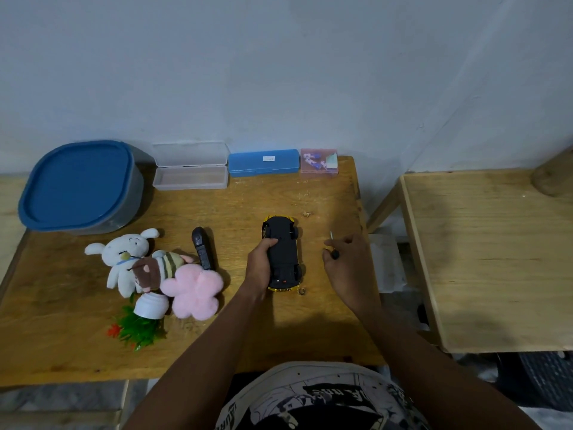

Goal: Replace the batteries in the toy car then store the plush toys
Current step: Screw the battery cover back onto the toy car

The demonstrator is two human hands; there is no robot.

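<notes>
The left hand (pixel 259 265) grips the upturned toy car (pixel 282 254); just right of the car, the right hand (pixel 347 262) pinches what looks like a small screwdriver (pixel 333 245) — plush toys (pixel 148 268) lie well left.

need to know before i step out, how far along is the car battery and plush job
Early. Done: the yellow toy car lies black underside up. In hand: the left hand grips it, the right hand holds a small black-handled screwdriver. Left: the battery swap, then the white, striped and pink plush toys, lying beside the blue-lidded grey tub.
</notes>
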